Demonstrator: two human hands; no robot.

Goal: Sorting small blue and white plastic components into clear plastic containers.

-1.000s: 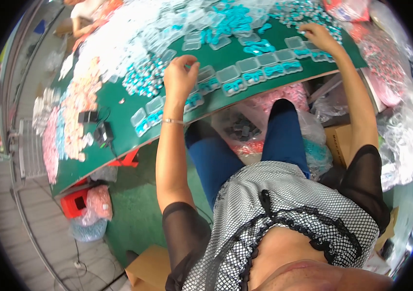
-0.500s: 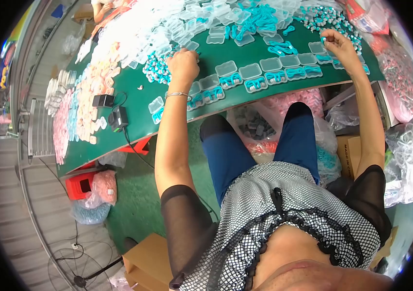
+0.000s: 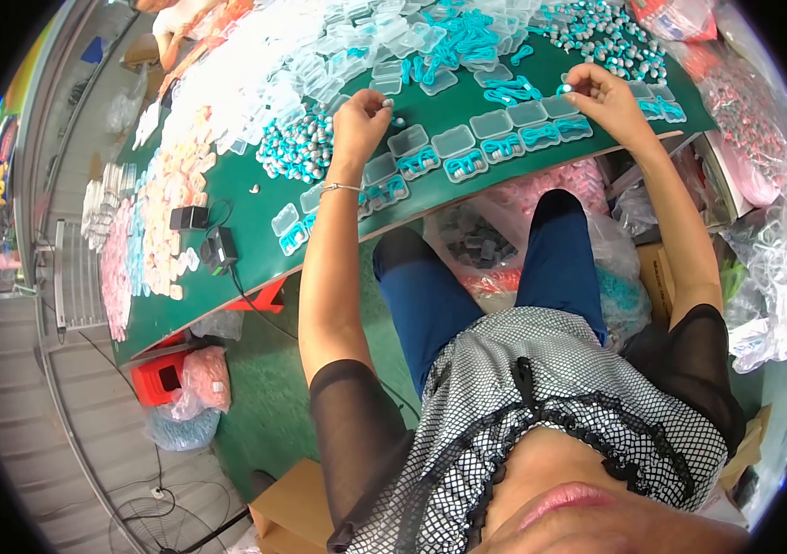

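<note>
A row of small clear hinged cases (image 3: 466, 167) with coiled teal cords in them runs along the table's near edge, lids flipped back. My left hand (image 3: 361, 125) is above the row's left part, thumb and fingers pinched on a small silver-and-teal earbud piece (image 3: 387, 103). A heap of such earbud pieces (image 3: 294, 148) lies just left of it. Farther right, my right hand (image 3: 604, 100) pinches another small white-and-teal earbud piece (image 3: 565, 89) over the lids of the right-hand cases. A second spread of earbud pieces (image 3: 611, 42) lies beyond it.
Clear empty cases (image 3: 320, 60) pile up at the back, with teal cords (image 3: 463, 42) on them. Pink and peach pieces (image 3: 181, 175) and a black adapter (image 3: 219, 247) with a cable occupy the left. Filled bags (image 3: 744, 129) stand at the right. Another person's arm (image 3: 168, 46) shows far left.
My right hand has moved left along the row with its earbud piece. My left hand has shifted slightly right, and an earbud piece now shows at its fingertips. The view has shifted a little.
</note>
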